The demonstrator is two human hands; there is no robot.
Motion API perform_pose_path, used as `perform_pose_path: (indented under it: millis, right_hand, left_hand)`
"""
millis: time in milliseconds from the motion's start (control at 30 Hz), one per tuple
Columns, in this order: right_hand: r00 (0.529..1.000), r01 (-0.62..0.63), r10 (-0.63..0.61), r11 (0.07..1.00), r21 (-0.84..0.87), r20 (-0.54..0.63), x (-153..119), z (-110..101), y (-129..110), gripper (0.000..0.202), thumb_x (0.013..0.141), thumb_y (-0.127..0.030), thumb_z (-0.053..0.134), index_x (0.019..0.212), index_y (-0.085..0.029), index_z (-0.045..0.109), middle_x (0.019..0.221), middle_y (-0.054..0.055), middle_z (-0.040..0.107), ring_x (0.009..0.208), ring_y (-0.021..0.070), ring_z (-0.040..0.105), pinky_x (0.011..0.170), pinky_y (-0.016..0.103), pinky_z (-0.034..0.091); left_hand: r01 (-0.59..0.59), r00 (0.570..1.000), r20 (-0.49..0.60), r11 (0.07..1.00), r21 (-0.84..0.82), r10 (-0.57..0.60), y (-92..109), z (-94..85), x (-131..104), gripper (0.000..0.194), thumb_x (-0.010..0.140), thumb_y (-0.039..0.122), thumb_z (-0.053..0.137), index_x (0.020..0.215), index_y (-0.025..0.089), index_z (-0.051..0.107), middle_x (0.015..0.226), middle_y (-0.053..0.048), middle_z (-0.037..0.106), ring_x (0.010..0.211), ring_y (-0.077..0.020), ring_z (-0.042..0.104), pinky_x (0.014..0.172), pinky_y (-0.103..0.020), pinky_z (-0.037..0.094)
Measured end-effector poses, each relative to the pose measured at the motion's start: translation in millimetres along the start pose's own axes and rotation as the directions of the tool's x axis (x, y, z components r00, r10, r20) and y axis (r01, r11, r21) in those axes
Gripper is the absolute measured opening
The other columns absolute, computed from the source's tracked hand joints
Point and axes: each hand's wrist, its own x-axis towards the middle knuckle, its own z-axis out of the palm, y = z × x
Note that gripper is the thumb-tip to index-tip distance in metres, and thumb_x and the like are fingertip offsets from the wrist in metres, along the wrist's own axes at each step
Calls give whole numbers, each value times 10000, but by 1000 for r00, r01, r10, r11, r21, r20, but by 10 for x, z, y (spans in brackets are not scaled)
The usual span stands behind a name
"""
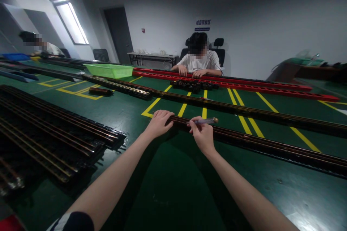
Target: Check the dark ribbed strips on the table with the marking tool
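My left hand (pixel 159 123) rests over the near end of a long dark rail (pixel 260 147) with copper-coloured strips, its fingers and thumb closed around it. In my right hand (pixel 202 135) is a screwdriver (pixel 208 120) with a clear handle and a brownish end cap. The screwdriver lies almost level, its handle pointing right and its tip end toward the rail. Whether the tip touches the rail cannot be made out. The rail runs from my left hand away to the right edge. Behind it lies a second dark rail (pixel 238 110).
Several dark rails (pixel 51 130) lie stacked at left on the green table (pixel 168 191). A light green bin (pixel 110 71) stands farther back. Across the table, a person (pixel 200 61) has both hands at red rails (pixel 271 87), near black parts (pixel 191 86). Another person (pixel 51 48) sits far left.
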Motion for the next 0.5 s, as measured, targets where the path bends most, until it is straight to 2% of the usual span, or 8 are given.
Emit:
perform_pose_path:
  millis: [267, 500]
  right_hand:
    - [992, 9, -14, 999, 35, 129, -6, -151, -8, 285, 852, -462, 508, 807, -194, 594, 723, 52, 648, 608, 193, 627, 467, 291, 485]
    - [990, -29, 14, 995, 99, 140, -23, -261, 105, 262, 829, -440, 555, 831, -183, 609, 728, 48, 637, 591, 176, 609, 451, 270, 461]
  left_hand:
    - [-4, 1000, 3, 1000, -8, 4, 2, -9, 1, 300, 869, 274, 440, 1133, 177, 545, 1138, -81, 604, 1093, -237, 511, 1000, -426, 333]
    - [-4, 1000, 6, 1000, -3, 4, 13, -21, 7, 302, 858, 257, 457, 1131, 166, 547, 1126, -82, 610, 1083, -235, 518, 991, -417, 339]
